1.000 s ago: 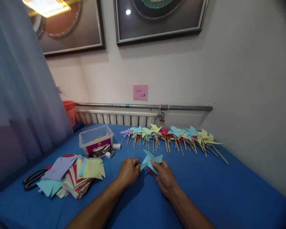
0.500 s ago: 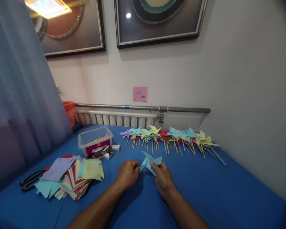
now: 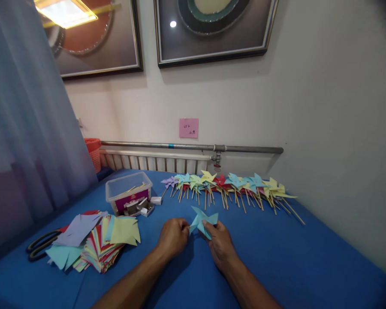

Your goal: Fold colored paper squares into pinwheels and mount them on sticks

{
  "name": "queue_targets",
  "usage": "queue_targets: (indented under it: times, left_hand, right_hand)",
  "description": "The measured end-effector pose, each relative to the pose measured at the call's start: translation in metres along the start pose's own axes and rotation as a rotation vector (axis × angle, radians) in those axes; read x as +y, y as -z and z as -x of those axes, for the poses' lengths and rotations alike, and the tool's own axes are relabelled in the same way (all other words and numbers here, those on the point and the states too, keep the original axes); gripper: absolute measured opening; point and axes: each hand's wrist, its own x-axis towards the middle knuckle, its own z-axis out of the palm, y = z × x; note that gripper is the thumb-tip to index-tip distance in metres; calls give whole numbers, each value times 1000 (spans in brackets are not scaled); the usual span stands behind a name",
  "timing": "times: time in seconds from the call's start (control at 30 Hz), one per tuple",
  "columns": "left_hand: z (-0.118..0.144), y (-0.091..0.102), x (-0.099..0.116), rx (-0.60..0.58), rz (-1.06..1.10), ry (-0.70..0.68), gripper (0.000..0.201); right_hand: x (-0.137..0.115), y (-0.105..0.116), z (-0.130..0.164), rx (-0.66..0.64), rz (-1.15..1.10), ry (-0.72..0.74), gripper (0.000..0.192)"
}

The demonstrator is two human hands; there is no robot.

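Observation:
A light-blue paper pinwheel [image 3: 198, 219], its corners folded toward the middle, is in my right hand [image 3: 221, 243]. The thumb lies over its front and the other fingers are behind. My left hand [image 3: 173, 237] is closed, its fingertips pinched together close to the pinwheel's left point. Whatever those fingertips hold is too small or too hidden to make out. No stick shows on this pinwheel.
Finished pinwheels on sticks [image 3: 221, 182] lie in a row at the back of the blue table [image 3: 276, 266]. On the left are a clear plastic tub [image 3: 128, 184] with sticks, small boxes [image 3: 144, 207], a stack of cut paper [image 3: 104, 253] and black-handled scissors [image 3: 40, 246].
The view has shifted very slightly, so the scene sits a little lower. My hands and the pinwheel keep nearly the same pose.

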Motion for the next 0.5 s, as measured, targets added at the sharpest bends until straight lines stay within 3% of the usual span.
queue_targets:
  times: [0.5]
  left_hand:
    - [2, 3, 4, -18, -16, 6, 23]
  right_hand:
    - [1, 1, -1, 36, -13, 2, 31]
